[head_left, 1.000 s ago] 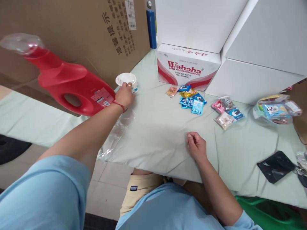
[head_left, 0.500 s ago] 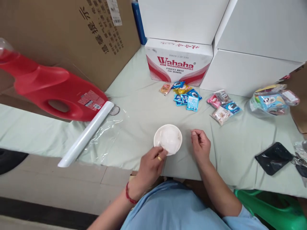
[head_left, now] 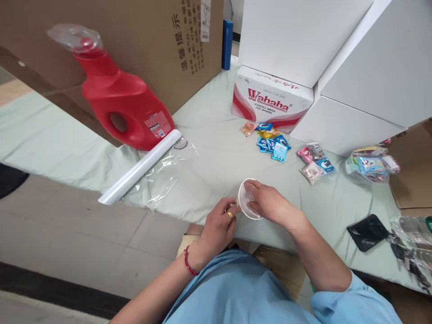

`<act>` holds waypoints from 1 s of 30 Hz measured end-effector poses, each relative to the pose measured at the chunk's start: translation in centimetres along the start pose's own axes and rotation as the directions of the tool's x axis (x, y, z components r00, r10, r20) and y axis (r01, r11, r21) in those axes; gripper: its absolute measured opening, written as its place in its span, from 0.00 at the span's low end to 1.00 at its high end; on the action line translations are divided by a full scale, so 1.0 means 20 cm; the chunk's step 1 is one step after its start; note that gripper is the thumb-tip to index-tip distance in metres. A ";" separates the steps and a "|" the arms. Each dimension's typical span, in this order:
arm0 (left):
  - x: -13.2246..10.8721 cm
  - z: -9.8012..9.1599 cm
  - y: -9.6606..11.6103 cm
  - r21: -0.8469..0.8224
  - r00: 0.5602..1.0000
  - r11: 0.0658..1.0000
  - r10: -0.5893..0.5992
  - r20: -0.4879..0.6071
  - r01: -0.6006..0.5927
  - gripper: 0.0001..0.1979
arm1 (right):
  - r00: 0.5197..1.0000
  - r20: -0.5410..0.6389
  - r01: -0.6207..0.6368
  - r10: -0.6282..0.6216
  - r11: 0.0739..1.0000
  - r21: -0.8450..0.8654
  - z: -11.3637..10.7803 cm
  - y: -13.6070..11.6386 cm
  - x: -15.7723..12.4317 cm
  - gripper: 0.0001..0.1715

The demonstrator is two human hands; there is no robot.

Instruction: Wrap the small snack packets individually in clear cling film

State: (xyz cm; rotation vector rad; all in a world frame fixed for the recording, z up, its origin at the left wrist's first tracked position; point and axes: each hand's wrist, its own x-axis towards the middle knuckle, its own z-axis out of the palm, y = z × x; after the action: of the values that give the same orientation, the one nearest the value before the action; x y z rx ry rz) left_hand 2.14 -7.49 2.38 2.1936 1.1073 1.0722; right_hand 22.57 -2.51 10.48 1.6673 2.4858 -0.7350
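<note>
A white paper cup (head_left: 241, 208) is tilted a little, its mouth facing up and toward my right hand. Thin clear film shows inside it, cloudy white in places. My left hand (head_left: 221, 222), with a ring and a red cord bracelet, holds the cup by its left side, fingers curled at the rim. Into the cup's mouth reaches my right hand (head_left: 270, 202); its thumb and fingers are apart, with the fingertips against the inner wall and film. Nothing I can name is between them. The cup's base is hidden.
A roll of clear film (head_left: 141, 166) lies left, partly unrolled, beside a red detergent bottle (head_left: 128, 105). Small snack packets (head_left: 272, 141), more packets (head_left: 315, 163) and a bag of snacks (head_left: 371, 164) lie before a Wahaha carton (head_left: 270, 101). A black pouch (head_left: 367, 231) is at right.
My right hand has moved left from the cloth into the cup and its fingers have spread. The cup has tilted toward it in my left hand. The view has turned.
</note>
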 end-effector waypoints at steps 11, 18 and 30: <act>-0.13 0.06 -0.08 -0.199 0.981 0.962 -0.193 -0.002 0.188 0.41 | 0.970 0.186 -0.099 0.155 0.955 -0.279 0.01 -0.12 0.13 0.20; -0.06 0.20 -0.13 0.003 0.998 1.000 -0.010 0.062 0.010 0.54 | 0.995 -0.011 -0.095 0.094 0.987 -0.130 0.13 -0.11 0.05 0.17; -0.10 0.27 -0.17 0.047 0.983 0.990 0.136 -0.127 -0.131 0.47 | 0.507 -0.654 0.303 0.561 0.595 0.745 0.24 0.22 -0.34 0.20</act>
State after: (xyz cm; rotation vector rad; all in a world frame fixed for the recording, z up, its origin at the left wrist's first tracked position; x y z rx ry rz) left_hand 4.20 -7.40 -4.02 2.2831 1.0546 1.2770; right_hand 28.26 -8.92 6.82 3.2909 2.5373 -1.4586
